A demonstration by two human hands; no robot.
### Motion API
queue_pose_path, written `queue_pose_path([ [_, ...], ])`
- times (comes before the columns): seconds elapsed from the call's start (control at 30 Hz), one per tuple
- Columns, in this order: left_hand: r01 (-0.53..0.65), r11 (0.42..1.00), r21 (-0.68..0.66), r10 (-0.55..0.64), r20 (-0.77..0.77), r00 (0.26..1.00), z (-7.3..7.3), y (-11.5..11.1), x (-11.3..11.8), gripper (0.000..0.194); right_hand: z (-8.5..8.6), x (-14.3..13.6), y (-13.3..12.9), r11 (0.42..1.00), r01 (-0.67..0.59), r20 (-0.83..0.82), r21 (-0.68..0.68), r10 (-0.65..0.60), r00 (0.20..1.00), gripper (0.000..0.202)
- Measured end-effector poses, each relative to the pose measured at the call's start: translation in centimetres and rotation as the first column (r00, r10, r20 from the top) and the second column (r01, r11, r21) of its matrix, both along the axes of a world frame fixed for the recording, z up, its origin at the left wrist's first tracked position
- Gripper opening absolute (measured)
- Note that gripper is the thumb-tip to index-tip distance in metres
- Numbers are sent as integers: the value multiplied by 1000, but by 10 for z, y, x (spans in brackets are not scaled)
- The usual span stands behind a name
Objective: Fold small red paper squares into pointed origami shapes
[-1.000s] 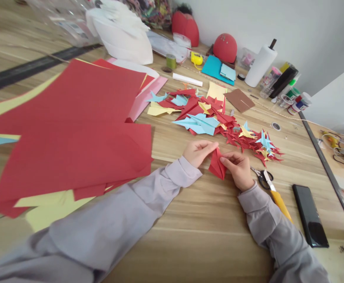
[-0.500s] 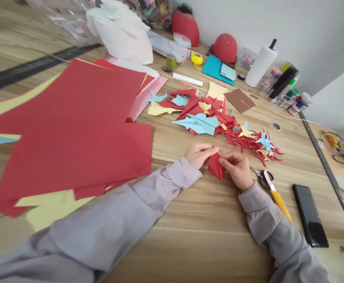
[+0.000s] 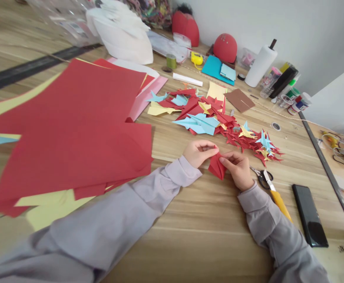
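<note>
A small folded red paper [image 3: 216, 168] is held between my two hands above the wooden table [image 3: 189, 236]. My left hand [image 3: 200, 152] pinches its upper left corner between thumb and fingers. On its right side, my right hand [image 3: 237, 167] grips the edge with thumb and fingertips closed. Part of the paper is covered by the fingers. Just beyond the hands lies a heap of folded paper pieces in red, with blue paper planes [image 3: 200, 124] and yellow folded pieces [image 3: 246, 132] among them.
Large red sheets [image 3: 101, 153] overlap at the left, with yellow ones beneath. Right of my right hand lie black-handled scissors [image 3: 262, 180], a yellow-handled cutter [image 3: 280, 205] and a black phone [image 3: 310, 216]. Toward the back are a tape measure [image 3: 196, 58] and a white roll [image 3: 260, 66].
Both hands stay almost in place with the red paper between them. My left hand has shifted very slightly, and its fingers look a little more curled. Everything else is unchanged.
</note>
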State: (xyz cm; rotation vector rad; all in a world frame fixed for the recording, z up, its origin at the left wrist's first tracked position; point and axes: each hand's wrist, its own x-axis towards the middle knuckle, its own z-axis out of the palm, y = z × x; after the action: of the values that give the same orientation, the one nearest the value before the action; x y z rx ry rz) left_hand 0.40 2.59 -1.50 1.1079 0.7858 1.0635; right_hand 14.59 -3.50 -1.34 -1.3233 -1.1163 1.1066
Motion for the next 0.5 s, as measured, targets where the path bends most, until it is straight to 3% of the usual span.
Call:
queue_pose_path([
  [0.2, -64, 998, -16, 63, -29, 998, -1, 2, 0, 18, -1, 1, 1, 1000, -4, 42, 12, 3, 999, 19],
  [0.5, 15, 997, -80, -12, 29, 999, -2, 2, 0, 25, 1, -1, 1, 999, -41, 66, 22, 40, 997, 16],
])
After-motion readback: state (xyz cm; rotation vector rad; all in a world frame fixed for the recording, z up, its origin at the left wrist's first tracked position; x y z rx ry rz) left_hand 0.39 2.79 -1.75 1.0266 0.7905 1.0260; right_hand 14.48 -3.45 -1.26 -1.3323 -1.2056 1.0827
